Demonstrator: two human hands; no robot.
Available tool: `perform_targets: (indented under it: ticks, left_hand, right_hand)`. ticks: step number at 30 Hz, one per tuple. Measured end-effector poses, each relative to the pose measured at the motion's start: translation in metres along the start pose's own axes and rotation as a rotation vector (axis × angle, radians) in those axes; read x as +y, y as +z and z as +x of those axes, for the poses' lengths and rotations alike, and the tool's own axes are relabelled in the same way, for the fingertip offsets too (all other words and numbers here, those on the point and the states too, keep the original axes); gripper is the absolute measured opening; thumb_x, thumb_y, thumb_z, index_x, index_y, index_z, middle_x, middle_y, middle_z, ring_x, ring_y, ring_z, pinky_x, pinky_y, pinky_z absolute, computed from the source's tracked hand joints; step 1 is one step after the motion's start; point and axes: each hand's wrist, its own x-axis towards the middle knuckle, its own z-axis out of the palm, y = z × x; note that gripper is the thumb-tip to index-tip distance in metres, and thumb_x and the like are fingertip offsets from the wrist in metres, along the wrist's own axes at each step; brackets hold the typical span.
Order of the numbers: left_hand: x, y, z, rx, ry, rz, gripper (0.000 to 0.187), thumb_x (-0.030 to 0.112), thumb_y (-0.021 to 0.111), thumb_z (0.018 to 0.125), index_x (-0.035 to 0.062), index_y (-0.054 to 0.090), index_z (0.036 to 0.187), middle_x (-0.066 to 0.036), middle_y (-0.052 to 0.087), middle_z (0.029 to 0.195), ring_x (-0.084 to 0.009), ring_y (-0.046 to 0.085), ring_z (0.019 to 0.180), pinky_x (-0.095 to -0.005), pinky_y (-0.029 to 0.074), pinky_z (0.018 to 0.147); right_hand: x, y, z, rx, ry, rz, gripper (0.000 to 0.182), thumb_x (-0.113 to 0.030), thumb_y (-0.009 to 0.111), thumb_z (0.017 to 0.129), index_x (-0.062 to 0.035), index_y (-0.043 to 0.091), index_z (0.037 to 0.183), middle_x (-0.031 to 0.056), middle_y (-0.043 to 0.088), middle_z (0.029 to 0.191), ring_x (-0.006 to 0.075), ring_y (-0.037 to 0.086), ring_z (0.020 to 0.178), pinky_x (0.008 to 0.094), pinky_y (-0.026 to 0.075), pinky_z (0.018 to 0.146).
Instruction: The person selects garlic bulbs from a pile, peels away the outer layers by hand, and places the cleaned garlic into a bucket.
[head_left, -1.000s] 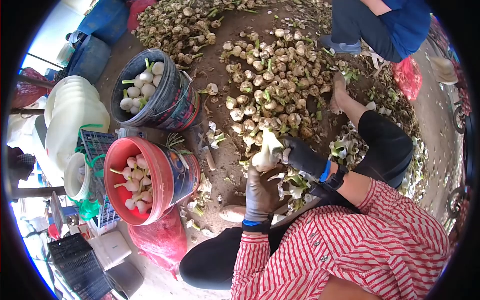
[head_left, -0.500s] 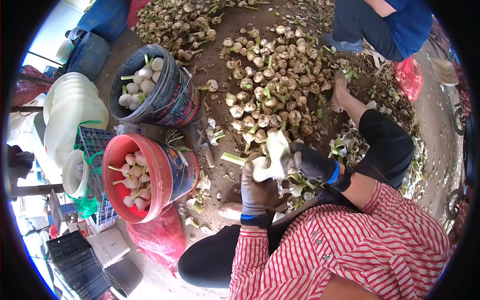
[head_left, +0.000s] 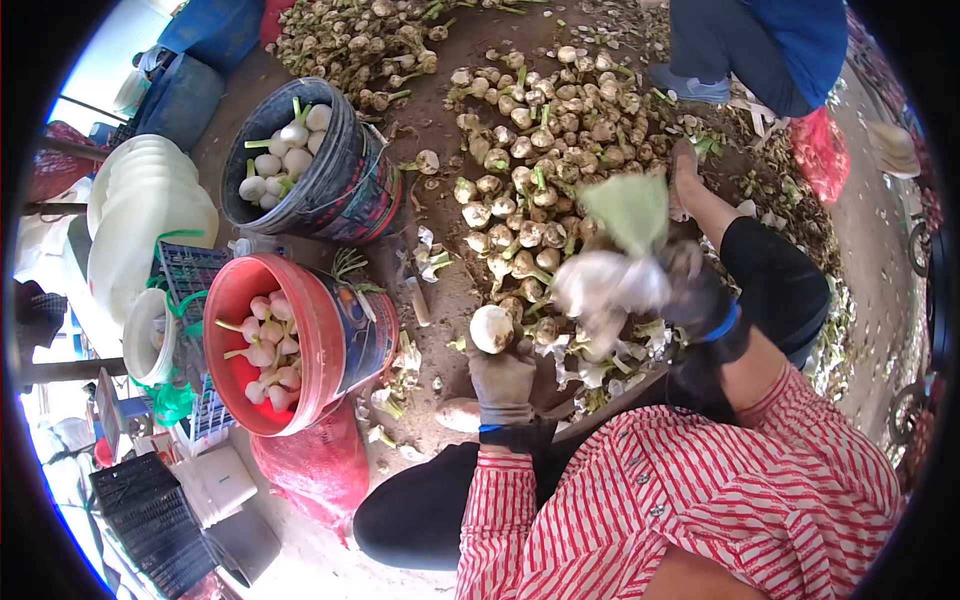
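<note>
My gloved left hand [head_left: 503,382] is closed around a peeled white garlic bulb [head_left: 492,328], held above the ground with its round end up. To the right, my gloved right hand [head_left: 692,290] is smeared by motion. Against its fingers is a blurred piece of whitish garlic skin [head_left: 608,285], with a pale green leafy part [head_left: 630,212] spread above it. Beyond both hands lies a heap of unpeeled garlic bulbs [head_left: 545,180]. Discarded skins [head_left: 600,375] lie below my right hand, near my lap.
A red bucket [head_left: 228,345] holding peeled bulbs stands at left, with a dark bucket [head_left: 240,215] of white bulbs behind it. A red mesh sack [head_left: 315,465] lies beside the red bucket. Another person's leg [head_left: 715,45] is at top right.
My hands have moved apart. The leafy skin has come off the bulb and moved right with my right hand, while the bulb stays in my left hand, slightly further left.
</note>
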Motion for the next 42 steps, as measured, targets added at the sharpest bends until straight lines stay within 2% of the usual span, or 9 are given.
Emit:
perform_targets:
  ticks: [2,4,9,11,14,16,23,32,42]
  left_hand:
    - [0.002,0.003,-0.003,-0.069,-0.042,-0.041,0.041,0.042,0.048,0.089,0.0089,0.052,0.113,-0.009,0.059,0.108,-0.0215,0.057,0.098,-0.0310,0.046,0.074]
    - [0.000,0.005,-0.002,0.025,-0.001,0.009,0.040,0.039,0.048,0.088,0.0063,0.053,0.111,-0.010,0.059,0.107,-0.0230,0.057,0.098,-0.0347,0.047,0.077]
    - [-0.004,0.030,-0.009,0.033,-0.015,0.024,0.037,0.033,0.051,0.086,0.0017,0.056,0.105,-0.013,0.059,0.107,-0.0283,0.055,0.103,-0.0452,0.043,0.090]
    - [-0.007,0.028,-0.006,-0.017,0.035,0.154,0.035,0.033,0.054,0.083,0.0014,0.056,0.099,-0.015,0.058,0.106,-0.0290,0.055,0.102,-0.0457,0.041,0.093]
    - [-0.006,0.034,-0.008,-0.160,0.061,0.194,0.037,0.032,0.055,0.082,0.0000,0.054,0.100,-0.016,0.057,0.105,-0.0285,0.056,0.098,-0.0421,0.043,0.091]
    - [-0.005,0.034,-0.009,-0.272,-0.016,0.087,0.039,0.033,0.053,0.085,-0.0018,0.051,0.103,-0.016,0.056,0.104,-0.0266,0.056,0.094,-0.0380,0.045,0.086]
    - [0.000,0.038,-0.015,0.057,0.185,0.513,0.049,0.040,0.049,0.088,-0.0040,0.049,0.109,-0.013,0.059,0.089,-0.0232,0.059,0.081,-0.0346,0.048,0.075]
    - [-0.002,0.045,-0.020,-0.073,0.285,0.513,0.047,0.045,0.047,0.088,-0.0010,0.055,0.095,-0.013,0.060,0.083,-0.0191,0.060,0.072,-0.0291,0.051,0.063]
    - [0.000,0.041,-0.013,0.010,0.387,0.786,0.047,0.044,0.043,0.091,-0.0008,0.054,0.088,-0.008,0.058,0.074,-0.0149,0.057,0.065,-0.0274,0.049,0.060]
  right_hand:
    - [-0.031,-0.027,0.000,0.091,0.130,-0.581,0.017,-0.008,0.053,0.084,-0.0079,0.059,0.100,0.0108,0.057,0.097,0.0212,0.058,0.085,0.0346,0.048,0.077]
    - [-0.044,-0.022,0.010,-0.391,0.108,-0.450,0.020,-0.007,0.051,0.085,-0.0094,0.059,0.103,0.0109,0.058,0.094,0.0224,0.059,0.081,0.0349,0.048,0.073]
    - [-0.044,-0.023,-0.020,-0.317,1.218,-1.954,0.061,-0.025,0.058,0.073,-0.0107,0.041,0.130,0.0143,0.059,0.076,0.0177,0.059,0.070,0.0320,0.047,0.066]
    - [-0.015,-0.024,-0.015,-0.023,0.812,-1.461,0.056,-0.023,0.055,0.078,-0.0095,0.041,0.130,0.0119,0.061,0.083,0.0154,0.058,0.073,0.0287,0.047,0.069]
    - [0.031,-0.007,0.008,0.008,0.718,-1.146,0.051,-0.017,0.051,0.082,-0.0102,0.040,0.131,0.0071,0.060,0.094,0.0133,0.057,0.081,0.0259,0.045,0.072]
    - [0.059,-0.003,0.011,0.047,0.618,-0.411,0.049,-0.015,0.050,0.085,-0.0101,0.038,0.132,0.0033,0.056,0.104,0.0100,0.052,0.090,0.0222,0.042,0.076]
    - [0.080,0.028,0.010,0.058,0.560,-0.768,0.046,-0.018,0.049,0.089,-0.0053,0.036,0.132,0.0027,0.054,0.105,0.0063,0.049,0.091,0.0198,0.040,0.075]
    - [0.077,0.019,0.019,0.159,0.800,-0.664,0.055,-0.037,0.047,0.090,-0.0080,0.032,0.134,-0.0029,0.052,0.069,0.0056,0.050,0.057,0.0197,0.041,0.053]
    - [0.100,0.016,0.009,0.027,0.594,-0.958,0.056,-0.034,0.053,0.088,-0.0048,0.035,0.132,0.0141,0.057,0.111,0.0139,0.055,0.090,0.0252,0.044,0.076]
